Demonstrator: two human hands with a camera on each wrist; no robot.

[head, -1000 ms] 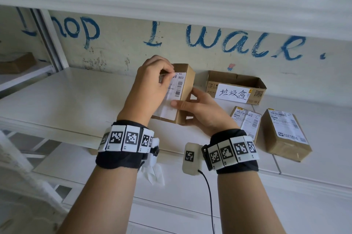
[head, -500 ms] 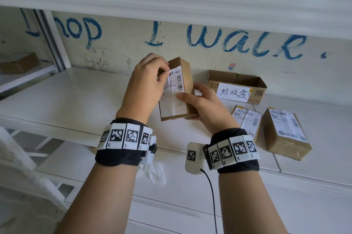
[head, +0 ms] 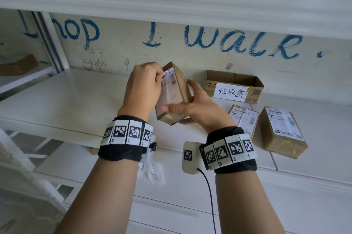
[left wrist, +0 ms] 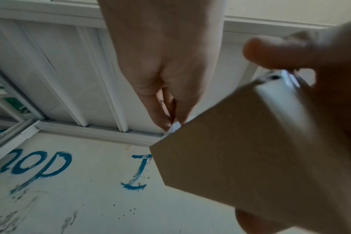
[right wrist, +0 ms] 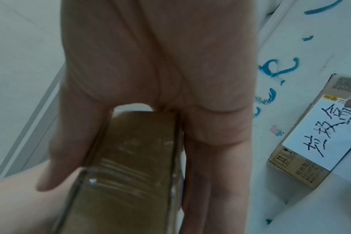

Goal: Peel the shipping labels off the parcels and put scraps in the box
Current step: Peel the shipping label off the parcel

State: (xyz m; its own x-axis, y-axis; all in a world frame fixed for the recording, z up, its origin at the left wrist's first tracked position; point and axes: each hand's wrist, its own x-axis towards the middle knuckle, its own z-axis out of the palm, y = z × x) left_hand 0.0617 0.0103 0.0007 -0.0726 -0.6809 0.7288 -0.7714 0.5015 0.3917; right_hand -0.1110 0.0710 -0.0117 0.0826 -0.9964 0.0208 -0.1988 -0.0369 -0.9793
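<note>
A small brown cardboard parcel (head: 179, 89) is held upright above the white shelf (head: 66, 100), its white shipping label (head: 168, 79) facing left. My right hand (head: 190, 108) grips the parcel (right wrist: 126, 166) low down, thumb on the label side, fingers behind. My left hand (head: 148, 85) pinches the label's top corner (left wrist: 173, 128) between thumb and fingertips; that corner stands lifted from the parcel's (left wrist: 250, 158) edge. An open brown scrap box (head: 234, 86) with a handwritten white sign stands at the back right (right wrist: 321, 137).
Two more labelled parcels lie on the shelf to the right: a flat one (head: 243, 119) and a larger brown one (head: 282, 131). The painted wall (head: 209, 43) closes the back, and an upper shelf (head: 171, 1) hangs overhead. Another cardboard piece (head: 17, 64) lies far left.
The parcel has been turned so its label faces more to the left. My left hand has stayed at the label's top corner and now has it lifted.
</note>
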